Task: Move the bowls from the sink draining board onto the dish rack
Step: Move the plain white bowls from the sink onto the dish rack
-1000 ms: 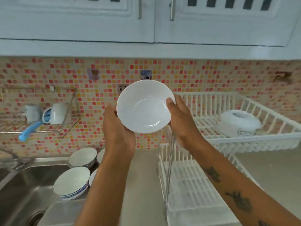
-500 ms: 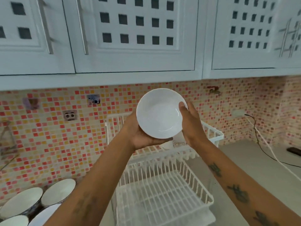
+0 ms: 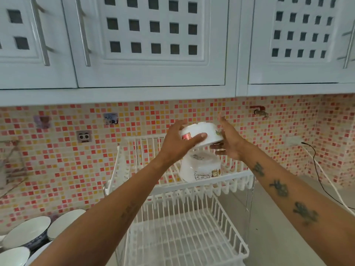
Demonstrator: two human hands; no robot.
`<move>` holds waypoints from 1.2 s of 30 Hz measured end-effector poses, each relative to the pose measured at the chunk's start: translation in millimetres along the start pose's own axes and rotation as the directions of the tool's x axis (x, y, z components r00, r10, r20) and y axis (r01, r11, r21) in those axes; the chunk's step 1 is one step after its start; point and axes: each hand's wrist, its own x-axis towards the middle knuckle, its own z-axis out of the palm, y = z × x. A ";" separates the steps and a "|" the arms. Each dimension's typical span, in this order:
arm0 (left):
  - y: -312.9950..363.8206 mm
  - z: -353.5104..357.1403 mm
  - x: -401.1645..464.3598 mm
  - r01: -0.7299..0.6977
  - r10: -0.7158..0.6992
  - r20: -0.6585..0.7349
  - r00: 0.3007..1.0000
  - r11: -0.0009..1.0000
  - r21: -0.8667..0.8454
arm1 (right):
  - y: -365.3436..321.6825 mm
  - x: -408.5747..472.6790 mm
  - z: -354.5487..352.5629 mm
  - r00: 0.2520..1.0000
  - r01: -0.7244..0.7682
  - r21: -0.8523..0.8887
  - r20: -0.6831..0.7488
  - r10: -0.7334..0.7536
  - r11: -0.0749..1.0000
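Observation:
A white bowl [image 3: 206,134] with small printed pictures is held upside down above the top tier of the white dish rack [image 3: 228,182]. My left hand [image 3: 179,144] grips its left side, thumb across the front. My right hand [image 3: 230,143] touches its right side with fingers spread. Just below it, another white bowl [image 3: 200,167] rests upside down on the top tier. Several bowls [image 3: 28,231] with blue-patterned outsides stand at the lower left; the surface under them is out of view.
The rack's lower tier [image 3: 184,237] is a white wire basket. White wall cabinets [image 3: 151,43] hang overhead. A black cable and a white cable [image 3: 318,175] run down the tiled wall to the counter at the right.
The bowl has been turned from facing me to upside down and lowered over the rack's top tier. The view has shifted a little; my hands have reached further forward.

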 end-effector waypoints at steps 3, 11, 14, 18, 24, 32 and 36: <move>-13.8 6.4 3.1 -0.102 0.090 0.068 0.994 0.973 0.208 | 8.6 7.4 1.3 0.999 0.034 0.013 0.033 -0.034 0.999; -43.0 19.6 4.9 0.101 -0.203 0.233 0.951 0.917 0.386 | 37.9 22.4 2.3 0.992 -0.116 -0.047 0.044 0.118 0.992; -46.1 27.7 0.6 0.105 -0.268 0.312 0.912 0.886 0.452 | 44.4 28.6 1.4 0.990 -0.141 -0.132 -0.010 0.141 0.981; -47.3 33.7 0.4 0.078 -0.247 0.357 0.901 0.901 0.427 | 49.6 32.9 -3.9 0.986 -0.165 -0.184 -0.054 0.158 0.969; -41.6 31.2 -1.9 0.089 -0.275 0.380 0.883 0.894 0.440 | 52.5 35.9 -3.2 0.990 -0.135 -0.299 -0.070 0.120 0.945; -11.2 -20.5 -15.8 0.240 -0.273 0.166 0.947 0.951 0.196 | 14.7 6.4 45.0 0.898 0.315 -0.439 -0.149 -0.414 0.841; 11.5 -73.8 -31.4 0.222 -0.219 -0.060 0.974 0.974 0.055 | -20.4 -13.3 119.2 0.842 0.503 -0.289 -0.049 -0.537 0.815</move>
